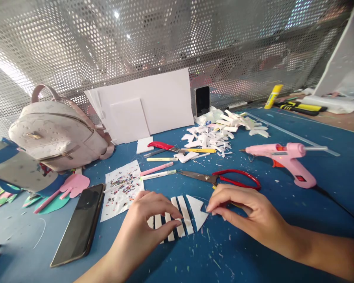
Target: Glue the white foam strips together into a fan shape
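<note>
Several white foam strips (181, 216) lie side by side on the blue table (253, 251), with a white foam triangle (197, 211) at their right end. My left hand (144, 224) rests on the strips, fingers curled down and pressing them. My right hand (242, 212) has its fingertips pinched together at the triangle's right corner. Red-handled scissors (224, 179) lie just behind my right hand.
A pink glue gun (286, 159) lies to the right. A black phone (79, 224) lies at the left beside a speckled paper sheet (122, 188). White foam scraps (218, 133), pens (157, 169), a red cutter (162, 146), white boards (153, 102) and a pale backpack (59, 133) stand farther back.
</note>
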A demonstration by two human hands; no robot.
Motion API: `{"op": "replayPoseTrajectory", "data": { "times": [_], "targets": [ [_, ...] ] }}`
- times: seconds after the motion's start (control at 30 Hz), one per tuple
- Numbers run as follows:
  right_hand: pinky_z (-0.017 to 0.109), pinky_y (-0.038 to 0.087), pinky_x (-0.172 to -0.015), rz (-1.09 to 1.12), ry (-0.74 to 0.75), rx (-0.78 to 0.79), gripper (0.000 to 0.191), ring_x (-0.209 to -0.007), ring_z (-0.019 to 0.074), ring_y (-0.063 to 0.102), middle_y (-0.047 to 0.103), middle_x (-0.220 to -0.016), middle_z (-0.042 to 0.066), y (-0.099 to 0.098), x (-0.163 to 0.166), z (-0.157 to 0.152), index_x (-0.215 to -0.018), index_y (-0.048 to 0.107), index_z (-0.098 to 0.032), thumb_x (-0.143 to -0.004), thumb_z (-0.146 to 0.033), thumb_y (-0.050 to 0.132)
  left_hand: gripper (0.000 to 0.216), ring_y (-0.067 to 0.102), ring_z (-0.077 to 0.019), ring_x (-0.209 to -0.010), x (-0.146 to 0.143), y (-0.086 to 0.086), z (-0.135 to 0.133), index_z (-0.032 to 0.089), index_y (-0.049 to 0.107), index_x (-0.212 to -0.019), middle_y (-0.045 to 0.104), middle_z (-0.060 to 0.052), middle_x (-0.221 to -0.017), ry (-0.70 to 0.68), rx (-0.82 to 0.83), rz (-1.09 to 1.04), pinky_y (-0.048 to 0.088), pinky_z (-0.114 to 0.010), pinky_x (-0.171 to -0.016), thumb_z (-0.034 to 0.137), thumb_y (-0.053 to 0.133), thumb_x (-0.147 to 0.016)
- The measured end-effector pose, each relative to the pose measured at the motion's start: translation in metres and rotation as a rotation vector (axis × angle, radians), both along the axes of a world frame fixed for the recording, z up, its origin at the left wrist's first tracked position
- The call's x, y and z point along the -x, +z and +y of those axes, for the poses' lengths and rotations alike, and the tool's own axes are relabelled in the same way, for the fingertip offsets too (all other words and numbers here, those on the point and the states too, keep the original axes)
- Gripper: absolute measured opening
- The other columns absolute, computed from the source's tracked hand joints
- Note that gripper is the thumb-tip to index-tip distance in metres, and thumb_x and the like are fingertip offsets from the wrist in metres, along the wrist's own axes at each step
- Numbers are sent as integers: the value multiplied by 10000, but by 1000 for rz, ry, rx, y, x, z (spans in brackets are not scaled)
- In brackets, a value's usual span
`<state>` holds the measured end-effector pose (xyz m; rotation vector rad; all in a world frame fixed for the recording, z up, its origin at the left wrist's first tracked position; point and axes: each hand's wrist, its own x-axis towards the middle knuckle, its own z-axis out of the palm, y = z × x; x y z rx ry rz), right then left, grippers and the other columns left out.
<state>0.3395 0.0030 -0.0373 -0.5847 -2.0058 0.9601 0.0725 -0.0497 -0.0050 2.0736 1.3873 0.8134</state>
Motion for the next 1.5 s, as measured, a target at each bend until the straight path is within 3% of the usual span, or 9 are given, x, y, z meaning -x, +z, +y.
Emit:
{"op": "replayPoseTrajectory", "data": {
  "times": [0.17, 0.37, 0.57, 0.8, 1.07, 1.33, 1.5],
  "targets": [
    [160, 534, -807, 8, 6, 1, 156, -874, 80, 702, 725, -930, -25, -1, -1, 0, -1003, 709, -250, -976, -122, 625, 135, 670, -122, -892, 1, -1, -2, 328, 721, -823, 731, 118, -922, 0, -6, -4, 414, -325, -871, 216, 737, -897],
    [135, 526, -814, -11, -5, -16, 159, -885, 68, 700, 728, -940, -28, -3, 0, 3, -1026, 722, -257, -979, -131, 637, 140, 650, -103, -768, 5, 2, -1, 341, 722, -845, 739, 144, -820, 24, -41, -18, 433, -312, -815, 220, 710, -917],
    [120, 523, -826, -37, -10, -77, 173, -889, 61, 703, 729, -951, -28, -2, 2, 4, -1043, 715, -252, -980, -115, 631, 169, 676, -87, -808, 11, 12, -1, 338, 721, -896, 750, 144, -872, 15, -168, 16, 476, -275, -803, 182, 665, -930],
    [154, 525, -864, -122, -10, -198, 168, -918, 82, 699, 728, -977, 4, -1, 1, 8, -1077, 707, -223, -992, -111, 615, 166, 659, -96, -801, 26, 20, -5, 303, 672, -947, 720, 111, -883, -49, -343, 152, 433, -309, -857, 138, 664, -944],
    [250, 532, -792, -238, -14, -352, 107, -837, 124, 659, 708, -915, 17, 2, 1, 18, -1032, 689, -212, -998, -136, 621, 148, 646, -152, -833, 57, 6, -14, 287, 655, -972, 731, 49, -900, -16, -416, 298, 403, -341, -904, 145, 617, -957],
    [268, 516, -811, -343, -8, -346, 88, -819, 126, 643, 681, -909, 11, -3, 8, 22, -1021, 651, -216, -1013, -149, 595, 183, 634, -148, -796, 74, -14, -14, 279, 650, -967, 744, 55, -883, -32, -473, 395, 399, -362, -924, 100, 616, -946],
    [233, 526, -838, -335, 25, -338, 98, -846, 116, 650, 682, -925, 10, -5, 12, 23, -1046, 652, -212, -1002, -136, 609, 188, 626, -153, -789, 74, -14, -15, 254, 658, -992, 748, 46, -899, -60, -490, 405, 397, -385, -921, 84, 578, -984]
  ]
}}
